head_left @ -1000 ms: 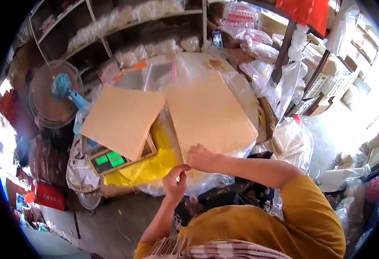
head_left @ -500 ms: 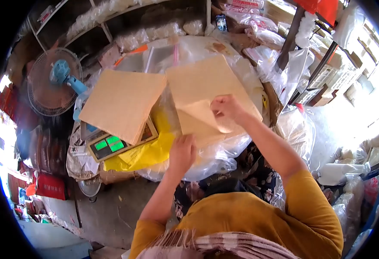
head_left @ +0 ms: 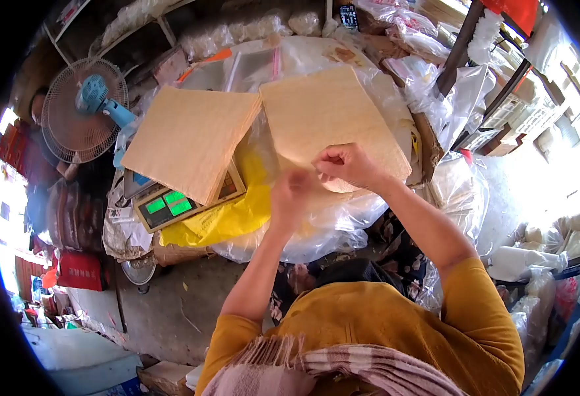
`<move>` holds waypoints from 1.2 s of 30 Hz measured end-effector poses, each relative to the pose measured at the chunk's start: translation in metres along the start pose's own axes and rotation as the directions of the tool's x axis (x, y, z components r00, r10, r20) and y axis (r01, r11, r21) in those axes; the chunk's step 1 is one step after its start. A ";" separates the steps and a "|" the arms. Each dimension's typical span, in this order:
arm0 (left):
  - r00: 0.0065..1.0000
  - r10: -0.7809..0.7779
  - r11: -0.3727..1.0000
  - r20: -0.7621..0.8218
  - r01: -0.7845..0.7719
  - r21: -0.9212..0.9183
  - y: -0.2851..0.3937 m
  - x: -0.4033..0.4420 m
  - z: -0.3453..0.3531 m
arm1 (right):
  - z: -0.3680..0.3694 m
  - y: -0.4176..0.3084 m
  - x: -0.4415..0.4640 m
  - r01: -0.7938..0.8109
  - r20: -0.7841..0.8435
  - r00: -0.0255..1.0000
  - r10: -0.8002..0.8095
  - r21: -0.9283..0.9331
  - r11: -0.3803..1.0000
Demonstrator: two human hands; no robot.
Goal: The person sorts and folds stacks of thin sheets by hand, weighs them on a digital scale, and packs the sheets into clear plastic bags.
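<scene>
Lying below the right hand (head_left: 347, 165) and beyond the left hand (head_left: 293, 190), one stack of brown sheets (head_left: 333, 109) curved upward at its near edge. A second stack (head_left: 191, 132) lay left of the left hand, atop a scale (head_left: 166, 206). Right of the right hand, a clear bag (head_left: 463, 195) enclosed tan material. The right hand was curled near the raised edge, its grip indeterminable; the left was blurred, its closure likewise.

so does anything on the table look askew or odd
Yes: the left stack of sheets lies askew over the scale, hiding part of it. The right stack's top sheet is also buckled near the right hand, not flat.
</scene>
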State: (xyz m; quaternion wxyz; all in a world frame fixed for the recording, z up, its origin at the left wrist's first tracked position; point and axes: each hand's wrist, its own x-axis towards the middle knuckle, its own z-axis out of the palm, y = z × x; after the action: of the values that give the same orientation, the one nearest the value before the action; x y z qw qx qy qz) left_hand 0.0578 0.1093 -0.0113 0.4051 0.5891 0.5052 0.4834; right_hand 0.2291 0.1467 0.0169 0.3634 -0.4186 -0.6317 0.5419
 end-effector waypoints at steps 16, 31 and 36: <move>0.994 0.100 0.983 0.032 -0.104 0.149 0.001 -0.005 -0.014 | 0.006 -0.016 0.007 -0.122 0.038 0.992 0.122 -0.010 0.992; 0.892 0.367 0.679 0.265 -0.452 0.579 -0.021 0.024 0.009 | 0.007 0.033 -0.017 0.140 -0.059 0.959 -0.278 -0.753 0.643; 0.892 0.356 0.469 0.279 -0.429 0.772 -0.036 0.021 0.022 | -0.065 0.024 0.031 -0.204 -0.218 0.976 0.009 -0.897 0.393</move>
State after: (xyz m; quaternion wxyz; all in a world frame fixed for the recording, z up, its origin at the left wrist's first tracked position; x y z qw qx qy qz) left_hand 0.0723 0.1358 -0.0469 -0.0158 0.8261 0.5046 0.2505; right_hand 0.2794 0.2012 0.0034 0.0937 -0.6350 -0.7615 0.0901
